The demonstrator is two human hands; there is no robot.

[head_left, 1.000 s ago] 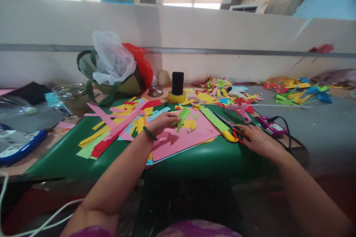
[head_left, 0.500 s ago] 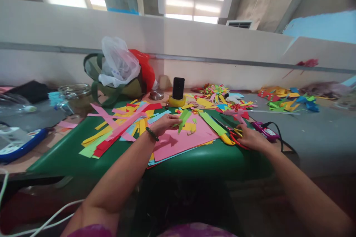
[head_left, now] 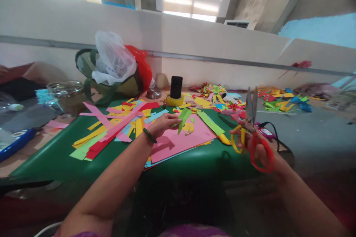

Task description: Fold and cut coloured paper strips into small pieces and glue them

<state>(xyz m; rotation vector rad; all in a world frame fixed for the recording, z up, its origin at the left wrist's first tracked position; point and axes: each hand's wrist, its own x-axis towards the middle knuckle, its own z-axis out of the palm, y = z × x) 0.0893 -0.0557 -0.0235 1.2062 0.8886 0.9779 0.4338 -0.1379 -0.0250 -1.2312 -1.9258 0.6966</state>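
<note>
Between the fingers of my left hand [head_left: 164,124] is a folded piece of green paper [head_left: 184,117], held above a stack of pink paper sheets [head_left: 178,142]. My right hand [head_left: 257,148] grips a pair of scissors [head_left: 251,118] with one yellow and one red handle loop. The blades point up and stand slightly apart. Below my left hand, small yellow and green paper scraps [head_left: 189,127] lie on the pink sheet. A green paper strip [head_left: 211,123] rests to the right of the stack, over a yellow handle [head_left: 224,139] whose tool is mostly covered.
Many coloured paper strips [head_left: 111,126] spread over the green mat [head_left: 55,152] on the left. Behind the stack, a phone [head_left: 176,87] stands in a yellow holder. Bags [head_left: 116,63] sit at the back left. A purple device with a cable [head_left: 265,132] and folded paper pieces [head_left: 286,100] are on the right.
The scissors were lying on the mat under my right hand; now my right hand has lifted them, blades turned upward. My left hand keeps its hold on the green paper.
</note>
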